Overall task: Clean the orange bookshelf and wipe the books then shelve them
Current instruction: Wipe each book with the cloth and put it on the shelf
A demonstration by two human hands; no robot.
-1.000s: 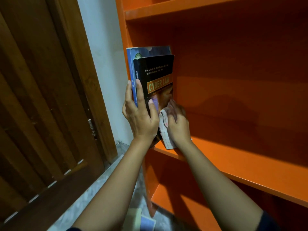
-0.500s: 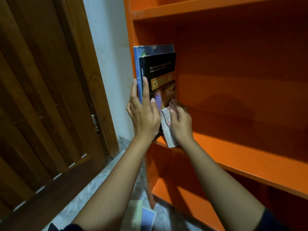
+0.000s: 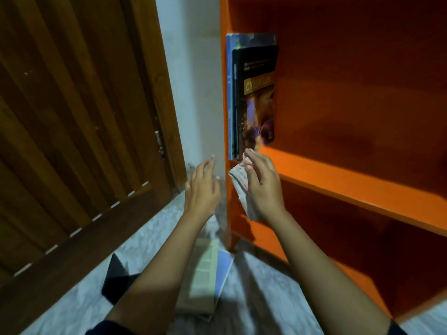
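Presently: Toppling Risk

The black glossy paperback (image 3: 257, 100) and tall blue book (image 3: 229, 93) stand at the orange wooden bookshelf (image 3: 338, 175) board's left end, unbraced rightward. The left hand (image 3: 202, 189) is spread, empty; the right hand (image 3: 263, 187) pinches a crumpled white cloth (image 3: 239, 187). A stray brush may tip them.

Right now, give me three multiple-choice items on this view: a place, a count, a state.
1. Where does the black book stand? A) on the floor B) at the left end of the shelf C) at its right end
2. How many books stand on that shelf? A) one B) two C) four
3. What is the left hand doing? A) gripping the black book B) pressing the shelf C) holding nothing, fingers spread
Answers: 1 B, beside the blue book at the left wall; 2 B, only those two; 3 C, it hangs in the air while the right hand holds the cloth.
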